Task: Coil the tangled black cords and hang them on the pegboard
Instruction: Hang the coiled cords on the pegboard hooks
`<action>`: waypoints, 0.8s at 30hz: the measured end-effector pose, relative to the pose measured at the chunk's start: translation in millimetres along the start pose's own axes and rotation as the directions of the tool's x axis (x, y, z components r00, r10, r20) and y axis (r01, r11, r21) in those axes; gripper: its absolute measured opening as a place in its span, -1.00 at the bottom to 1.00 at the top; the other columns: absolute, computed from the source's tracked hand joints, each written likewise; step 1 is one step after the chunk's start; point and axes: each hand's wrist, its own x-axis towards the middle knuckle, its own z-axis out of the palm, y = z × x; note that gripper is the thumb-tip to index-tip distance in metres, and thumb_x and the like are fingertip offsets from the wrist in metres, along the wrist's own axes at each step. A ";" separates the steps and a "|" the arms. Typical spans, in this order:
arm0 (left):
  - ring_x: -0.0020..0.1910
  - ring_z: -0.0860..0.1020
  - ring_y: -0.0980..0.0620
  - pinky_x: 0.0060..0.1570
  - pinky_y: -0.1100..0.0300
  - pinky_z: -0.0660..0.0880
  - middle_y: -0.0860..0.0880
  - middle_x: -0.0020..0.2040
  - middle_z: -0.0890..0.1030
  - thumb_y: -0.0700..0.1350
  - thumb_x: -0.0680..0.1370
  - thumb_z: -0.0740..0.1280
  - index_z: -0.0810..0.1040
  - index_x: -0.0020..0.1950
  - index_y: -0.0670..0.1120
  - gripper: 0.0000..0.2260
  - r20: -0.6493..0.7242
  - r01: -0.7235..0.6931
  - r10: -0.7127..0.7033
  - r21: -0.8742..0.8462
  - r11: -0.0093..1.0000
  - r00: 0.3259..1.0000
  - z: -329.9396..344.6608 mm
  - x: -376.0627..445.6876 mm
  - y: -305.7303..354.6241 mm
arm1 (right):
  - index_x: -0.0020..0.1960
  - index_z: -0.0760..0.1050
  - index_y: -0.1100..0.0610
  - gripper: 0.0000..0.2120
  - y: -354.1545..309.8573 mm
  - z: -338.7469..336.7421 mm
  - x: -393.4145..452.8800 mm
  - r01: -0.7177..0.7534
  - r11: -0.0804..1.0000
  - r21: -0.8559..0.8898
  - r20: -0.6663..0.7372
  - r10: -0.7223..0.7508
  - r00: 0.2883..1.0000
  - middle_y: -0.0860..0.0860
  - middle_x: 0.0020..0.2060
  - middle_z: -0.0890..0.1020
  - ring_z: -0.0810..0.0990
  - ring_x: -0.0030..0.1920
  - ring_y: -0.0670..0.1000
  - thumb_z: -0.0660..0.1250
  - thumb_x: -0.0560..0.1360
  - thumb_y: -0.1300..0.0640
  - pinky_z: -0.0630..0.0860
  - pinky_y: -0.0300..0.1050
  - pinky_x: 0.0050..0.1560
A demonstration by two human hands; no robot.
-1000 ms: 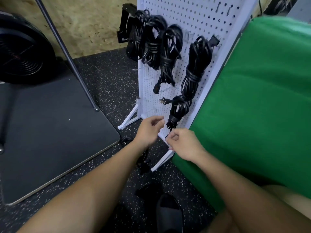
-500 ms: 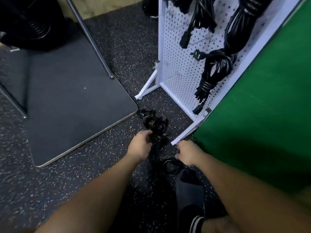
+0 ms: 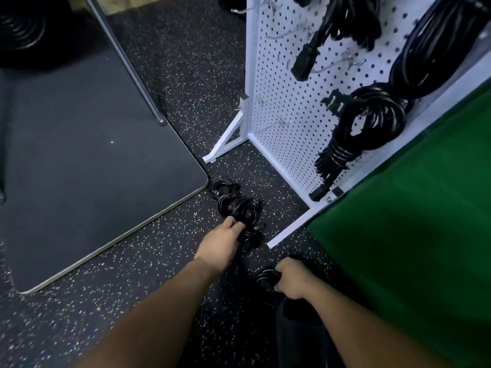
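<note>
A tangled pile of black cord (image 3: 235, 204) lies on the speckled floor in front of the white pegboard (image 3: 287, 112). My left hand (image 3: 221, 241) reaches into the near end of the pile and its fingers curl round the strands. My right hand (image 3: 292, 281) grips a small loop of black cord (image 3: 267, 277) lower down, just above my dark sock. Coiled black cords (image 3: 372, 120) hang on the pegboard's hooks, one with its plug near the bottom rail.
A dark mat with a pale edge (image 3: 111, 243) covers the floor at left, with a metal pole (image 3: 127, 62) standing on it. Green fabric (image 3: 414, 248) fills the right side. The pegboard's white foot (image 3: 288, 231) juts toward my hands.
My view has tipped down from the pegboard to the floor. Both hands dropped from the board's lower edge to the cord pile and took hold of cord.
</note>
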 end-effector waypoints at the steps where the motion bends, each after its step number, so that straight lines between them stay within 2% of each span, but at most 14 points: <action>1: 0.17 0.62 -0.15 0.15 -0.11 0.61 0.02 0.38 0.44 -0.29 0.67 0.28 0.46 0.51 0.02 -0.57 0.001 0.007 -0.007 -0.009 1.000 1.000 -0.2 0.9 1.3 | 0.09 0.69 0.17 -0.80 0.3 -1.3 -0.3 0.011 1.000 -0.002 0.010 -0.011 1.000 0.07 0.02 0.75 0.74 0.04 0.08 0.59 0.54 0.11 0.70 -0.01 0.15; 2: 0.18 0.62 -0.16 0.16 -0.11 0.60 0.01 0.37 0.44 -0.29 0.67 0.28 0.47 0.50 0.01 -0.58 0.007 0.007 -0.007 -0.011 1.000 1.000 0.0 1.7 1.6 | -0.01 0.67 0.11 -0.85 1.2 -1.9 -1.2 0.034 0.999 0.006 0.009 -0.034 0.999 0.01 -0.08 0.71 0.69 -0.06 0.02 0.60 0.55 0.08 0.68 -0.05 0.10; 4: 0.21 0.60 -0.15 0.21 -0.08 0.56 0.01 0.34 0.46 -0.26 0.69 0.30 0.49 0.50 -0.02 -0.62 0.017 -0.005 0.005 -0.014 1.000 1.000 -0.4 1.7 1.7 | -0.26 0.42 0.00 -0.61 5.0 -1.7 -0.1 0.055 0.996 0.066 0.002 -0.055 0.998 -0.12 -0.29 0.48 0.47 -0.29 -0.10 0.59 0.57 0.04 0.52 -0.16 -0.20; 5: 0.22 0.60 -0.13 0.23 -0.06 0.55 0.02 0.32 0.47 -0.23 0.71 0.30 0.49 0.51 -0.02 -0.63 0.014 -0.012 0.012 -0.019 1.000 1.000 -1.5 0.2 2.7 | -0.29 0.33 -0.02 -0.53 4.7 -3.0 -1.9 0.070 0.994 0.083 0.001 -0.070 0.998 -0.15 -0.32 0.41 0.41 -0.30 -0.11 0.59 0.58 0.04 0.42 -0.19 -0.27; 6: 0.22 0.59 -0.11 0.24 -0.04 0.54 0.03 0.30 0.48 -0.19 0.72 0.31 0.50 0.51 -0.03 -0.66 0.003 -0.019 0.019 -0.029 0.999 1.000 -2.3 -2.3 3.6 | -0.29 0.32 -0.05 -0.53 2.8 -6.5 -6.2 0.083 0.993 0.086 0.001 -0.084 0.996 -0.18 -0.31 0.40 0.44 -0.27 -0.10 0.59 0.58 0.04 0.42 -0.22 -0.26; 9: 0.16 0.59 -0.04 0.22 -0.02 0.55 0.08 0.25 0.50 -0.07 0.75 0.32 0.52 0.47 -0.01 -0.73 -0.055 -0.011 0.005 -0.107 0.994 0.998 -9.0 -14.0 5.4 | -0.22 0.51 -0.02 -0.70 -3.3 -22.4 -22.1 0.137 0.985 0.101 0.035 -0.141 0.989 -0.16 -0.23 0.55 0.56 -0.11 -0.05 0.60 0.56 0.05 0.57 -0.14 0.00; 12: 0.14 0.59 0.04 0.24 0.05 0.56 0.10 0.26 0.53 -0.03 0.76 0.31 0.54 0.45 -0.01 -0.74 -0.145 -0.037 0.004 -0.222 0.974 0.989 -26.9 -21.1 5.0 | -0.19 0.63 0.09 -0.79 -13.5 -51.3 -45.3 0.205 0.967 0.152 0.041 -0.214 0.976 -0.07 -0.22 0.69 0.68 -0.15 -0.01 0.61 0.54 0.09 0.62 -0.09 0.04; 14: 0.17 0.57 0.06 0.29 0.10 0.52 0.07 0.26 0.56 -0.03 0.76 0.33 0.56 0.43 -0.04 -0.75 -0.200 -0.030 -0.031 -0.294 0.955 0.979 -48.3 -21.4 4.8 | -0.03 0.72 0.06 -0.91 -24.5 -76.3 -64.3 0.241 0.949 0.205 0.031 -0.253 0.967 -0.03 -0.08 0.76 0.76 0.02 0.08 0.60 0.55 0.07 0.66 -0.02 0.14; 15: 0.18 0.57 0.07 0.29 0.11 0.51 0.06 0.25 0.58 -0.03 0.75 0.35 0.57 0.41 -0.04 -0.75 -0.230 -0.024 -0.054 -0.325 0.945 0.972 -60.5 -20.2 4.5 | 0.05 0.74 0.02 -0.92 -30.0 -89.2 -73.8 0.255 0.938 0.234 0.017 -0.266 0.964 -0.06 -0.05 0.76 0.75 0.04 0.06 0.59 0.57 0.08 0.62 -0.07 0.09; 17: 0.18 0.57 0.08 0.28 0.10 0.50 0.07 0.21 0.61 -0.02 0.74 0.37 0.61 0.37 -0.03 -0.78 -0.300 -0.022 -0.102 -0.384 0.923 0.948 -85.1 -16.8 3.5 | 0.08 0.76 -0.03 -0.92 -41.2 -112.1 -91.0 0.290 0.908 0.304 -0.046 -0.290 0.956 -0.10 -0.10 0.78 0.73 -0.08 -0.03 0.56 0.60 0.10 0.57 -0.15 -0.03; 18: 0.16 0.58 0.10 0.26 0.10 0.50 0.10 0.18 0.62 -0.02 0.74 0.38 0.62 0.34 0.00 -0.81 -0.330 -0.020 -0.131 -0.419 0.908 0.935 -97.4 -15.1 3.5 | 0.09 0.76 -0.06 -0.91 -47.7 -122.5 -100.4 0.307 0.888 0.341 -0.093 -0.294 0.951 -0.10 -0.11 0.78 0.72 -0.12 -0.05 0.55 0.61 0.10 0.59 -0.14 -0.02; 21: 0.07 0.59 0.19 0.14 0.09 0.52 0.16 0.08 0.65 0.01 0.73 0.38 0.64 0.20 0.10 -0.92 -0.395 -0.042 -0.175 -0.483 0.874 0.902 -136.7 -9.0 6.1 | 0.02 0.73 -0.09 -0.90 -69.6 -142.4 -123.8 0.374 0.772 0.514 -0.246 -0.285 0.926 -0.09 -0.12 0.77 0.73 -0.03 0.01 0.50 0.65 0.11 0.67 0.08 0.21; 24: -0.02 0.60 0.18 0.02 0.09 0.53 0.15 0.00 0.66 0.04 0.73 0.38 0.63 0.11 0.11 -0.94 -0.457 -0.089 -0.177 -0.502 0.860 0.871 -176.7 2.6 19.8 | -0.03 0.66 0.05 -0.89 -91.5 -145.7 -136.7 0.414 0.612 0.674 -0.387 -0.186 0.903 0.02 -0.07 0.76 0.67 -0.05 0.01 0.45 0.68 0.14 0.69 0.25 0.25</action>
